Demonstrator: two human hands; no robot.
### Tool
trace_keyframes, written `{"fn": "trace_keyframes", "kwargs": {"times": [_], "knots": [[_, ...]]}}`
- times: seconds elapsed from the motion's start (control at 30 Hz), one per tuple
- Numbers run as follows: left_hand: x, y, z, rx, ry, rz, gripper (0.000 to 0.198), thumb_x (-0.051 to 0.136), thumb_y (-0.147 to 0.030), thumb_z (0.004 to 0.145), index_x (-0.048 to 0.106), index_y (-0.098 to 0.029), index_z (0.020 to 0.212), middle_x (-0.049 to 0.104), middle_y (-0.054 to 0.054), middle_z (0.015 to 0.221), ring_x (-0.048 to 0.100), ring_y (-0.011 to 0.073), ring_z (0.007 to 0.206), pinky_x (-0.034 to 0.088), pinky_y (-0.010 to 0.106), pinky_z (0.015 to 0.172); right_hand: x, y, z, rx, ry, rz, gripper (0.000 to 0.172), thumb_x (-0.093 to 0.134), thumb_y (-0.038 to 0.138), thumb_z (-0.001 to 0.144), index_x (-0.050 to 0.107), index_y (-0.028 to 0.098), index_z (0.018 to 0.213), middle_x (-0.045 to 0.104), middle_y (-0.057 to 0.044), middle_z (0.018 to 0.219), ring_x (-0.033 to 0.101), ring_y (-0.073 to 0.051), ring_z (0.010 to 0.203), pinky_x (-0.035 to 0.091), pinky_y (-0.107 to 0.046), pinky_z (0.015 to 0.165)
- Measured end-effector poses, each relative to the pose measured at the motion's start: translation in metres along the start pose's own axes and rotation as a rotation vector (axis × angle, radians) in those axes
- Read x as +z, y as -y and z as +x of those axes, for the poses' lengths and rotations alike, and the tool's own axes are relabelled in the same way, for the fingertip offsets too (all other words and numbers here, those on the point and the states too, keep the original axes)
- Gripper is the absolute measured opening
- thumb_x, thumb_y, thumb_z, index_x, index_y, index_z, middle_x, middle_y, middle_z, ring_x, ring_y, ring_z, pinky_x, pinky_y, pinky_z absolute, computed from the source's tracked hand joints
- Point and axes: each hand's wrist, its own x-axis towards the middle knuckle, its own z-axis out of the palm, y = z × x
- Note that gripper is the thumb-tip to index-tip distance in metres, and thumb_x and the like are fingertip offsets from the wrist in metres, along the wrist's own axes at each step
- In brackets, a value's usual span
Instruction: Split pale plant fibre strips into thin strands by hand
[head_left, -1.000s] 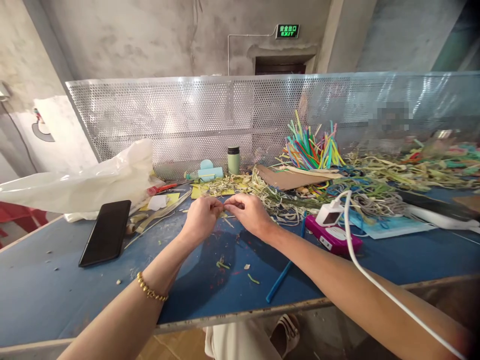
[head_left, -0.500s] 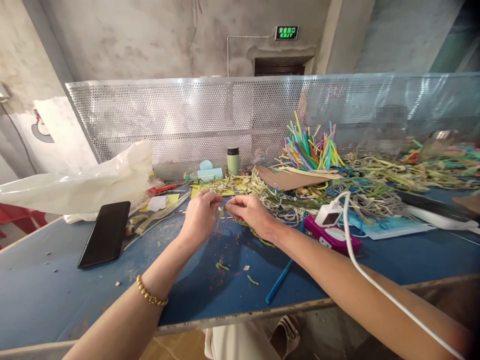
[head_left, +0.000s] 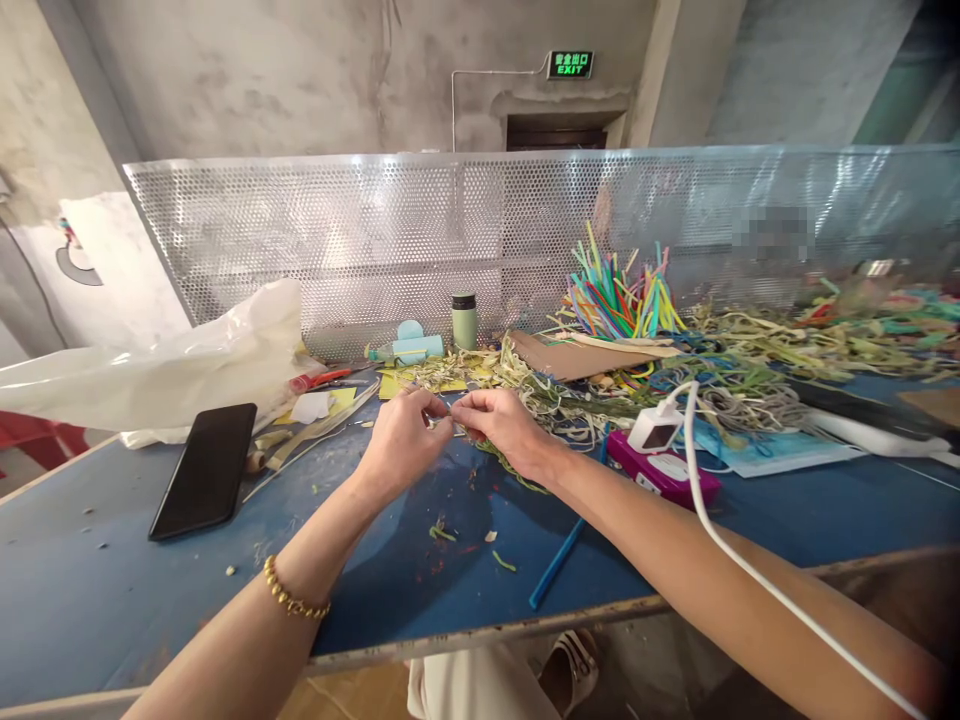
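Observation:
Over the middle of the blue table [head_left: 360, 580], my left hand [head_left: 401, 440] and my right hand [head_left: 506, 425] meet fingertip to fingertip. Both are closed in a pinch, and whatever lies between the fingers is too small and covered to make out. Just beyond them lies a heap of pale green and yellow strips [head_left: 442, 372] on yellow paper. Below my hands are green scraps [head_left: 442, 530] and a small pale chip [head_left: 490, 537] on the tabletop.
A black phone [head_left: 204, 470] and a white plastic bag [head_left: 217, 355] are at left. A green bottle [head_left: 464, 322] stands behind. To the right are colourful pipe cleaners [head_left: 622, 290], cardboard [head_left: 559, 355], a magenta box [head_left: 667, 475], a white cable [head_left: 697, 480] and a blue stick [head_left: 556, 565].
My left hand's thumb has moved right, closing the small gap to the right fingertips. The pale bit seen between the hands earlier is now covered. The view has shifted slightly.

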Motion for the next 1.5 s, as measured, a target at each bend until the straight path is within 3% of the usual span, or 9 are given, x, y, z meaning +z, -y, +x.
{"fn": "trace_keyframes", "kwargs": {"times": [0.13,0.33,0.87,1.1,1.23,1.3,1.4,1.5], "knots": [[0.000,0.004,0.001,0.024,0.006,-0.007,0.006,0.064,-0.018,0.077,0.070,-0.018,0.077,0.067,0.003,0.075,0.057,0.0161,0.071,0.040,0.028,0.067,0.001,0.001,0.000,0.011,-0.015,-0.004,0.020,0.069,0.033,0.069,0.064,0.014,0.068,0.054,0.001,0.058,0.044,-0.009,0.052,0.030,-0.025,0.050],[-0.001,0.006,0.002,0.103,-0.025,0.027,0.015,0.056,-0.010,0.077,0.067,-0.018,0.070,0.063,0.003,0.071,0.055,0.0160,0.072,0.038,0.027,0.066,0.002,0.001,-0.001,0.001,0.011,-0.033,0.023,0.069,0.035,0.071,0.065,0.013,0.071,0.052,0.003,0.055,0.043,-0.009,0.052,0.030,-0.024,0.050],[0.002,0.017,0.007,-0.027,0.029,0.193,0.016,0.049,-0.006,0.068,0.050,-0.019,0.058,0.056,0.002,0.066,0.052,0.0157,0.066,0.035,0.026,0.062,-0.005,0.001,0.000,-0.052,0.039,-0.278,0.019,0.061,0.032,0.078,0.059,0.015,0.069,0.047,0.005,0.051,0.040,-0.009,0.049,0.029,-0.023,0.049],[0.005,0.023,0.008,-0.041,0.059,0.102,0.014,0.050,-0.007,0.068,0.056,-0.017,0.060,0.058,0.002,0.066,0.053,0.0147,0.066,0.036,0.025,0.061,-0.006,0.000,0.000,-0.088,0.104,-0.257,0.016,0.061,0.028,0.078,0.059,0.015,0.070,0.048,0.005,0.052,0.042,-0.009,0.050,0.031,-0.022,0.050],[0.004,0.036,0.013,-0.112,0.180,-0.048,0.016,0.054,-0.022,0.077,0.064,-0.016,0.067,0.059,0.000,0.059,0.053,0.0145,0.059,0.037,0.025,0.056,-0.011,-0.002,0.004,-0.041,0.030,-0.272,0.014,0.062,0.028,0.078,0.062,0.015,0.072,0.051,0.003,0.053,0.047,-0.010,0.049,0.034,-0.022,0.048],[0.001,0.040,0.016,-0.122,0.170,-0.038,0.019,0.053,-0.025,0.080,0.069,-0.015,0.080,0.066,0.003,0.068,0.057,0.0159,0.063,0.041,0.026,0.060,-0.013,-0.001,0.005,-0.009,0.021,-0.238,0.013,0.063,0.028,0.078,0.061,0.015,0.073,0.053,0.002,0.054,0.049,-0.010,0.050,0.035,-0.022,0.047],[-0.006,0.037,0.018,-0.010,0.119,-0.109,0.030,0.053,-0.021,0.081,0.070,-0.015,0.106,0.070,0.012,0.108,0.064,0.0195,0.088,0.047,0.032,0.080,-0.016,0.005,0.004,-0.025,0.118,-0.162,0.014,0.063,0.028,0.080,0.060,0.015,0.075,0.059,0.000,0.062,0.055,-0.011,0.057,0.041,-0.023,0.051],[-0.016,0.025,0.014,0.133,0.346,-0.344,0.031,0.053,-0.022,0.084,0.070,-0.019,0.109,0.066,0.011,0.122,0.058,0.0220,0.113,0.044,0.035,0.095,-0.018,0.012,0.001,-0.089,0.247,-0.116,0.016,0.064,0.029,0.081,0.061,0.014,0.076,0.064,-0.002,0.070,0.057,-0.011,0.062,0.045,-0.024,0.059]]}}
